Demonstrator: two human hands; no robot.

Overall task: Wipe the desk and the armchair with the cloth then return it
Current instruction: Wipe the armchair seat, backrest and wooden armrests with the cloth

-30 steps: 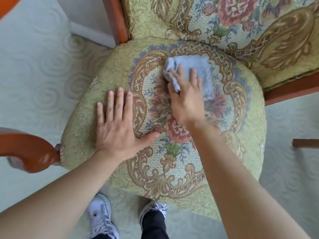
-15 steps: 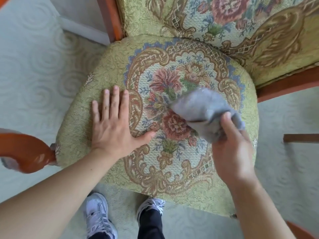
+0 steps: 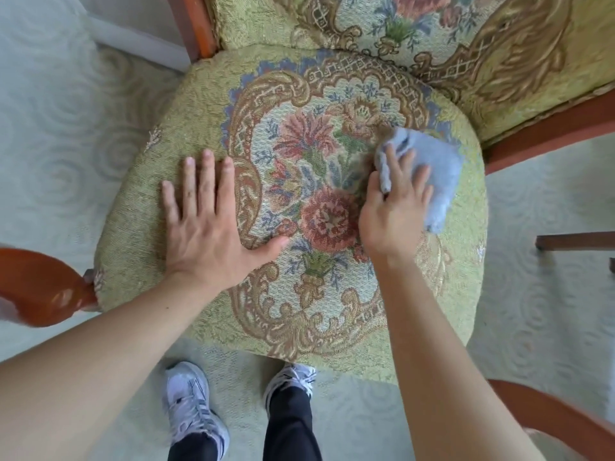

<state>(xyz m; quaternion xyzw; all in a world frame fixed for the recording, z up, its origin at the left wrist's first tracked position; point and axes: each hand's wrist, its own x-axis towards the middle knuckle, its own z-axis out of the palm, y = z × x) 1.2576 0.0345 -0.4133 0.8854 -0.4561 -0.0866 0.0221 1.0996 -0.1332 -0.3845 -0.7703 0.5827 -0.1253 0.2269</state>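
Note:
The armchair's round seat cushion, green with a floral tapestry pattern, fills the middle of the view. A grey-blue cloth lies pressed flat on the right side of the seat. My right hand rests on the cloth, fingers spread over it and thumb hooked on its left edge. My left hand lies flat and spread on the left half of the seat, holding nothing. The desk is not in view.
The upholstered backrest rises at the top right. Orange wooden armrests stand at the left and lower right. Pale patterned carpet surrounds the chair. My two shoes stand just in front of the seat.
My right hand, which had lifted the cloth off the seat half a second ago, has set it down flat on the right side of the cushion. My left hand has stayed in place.

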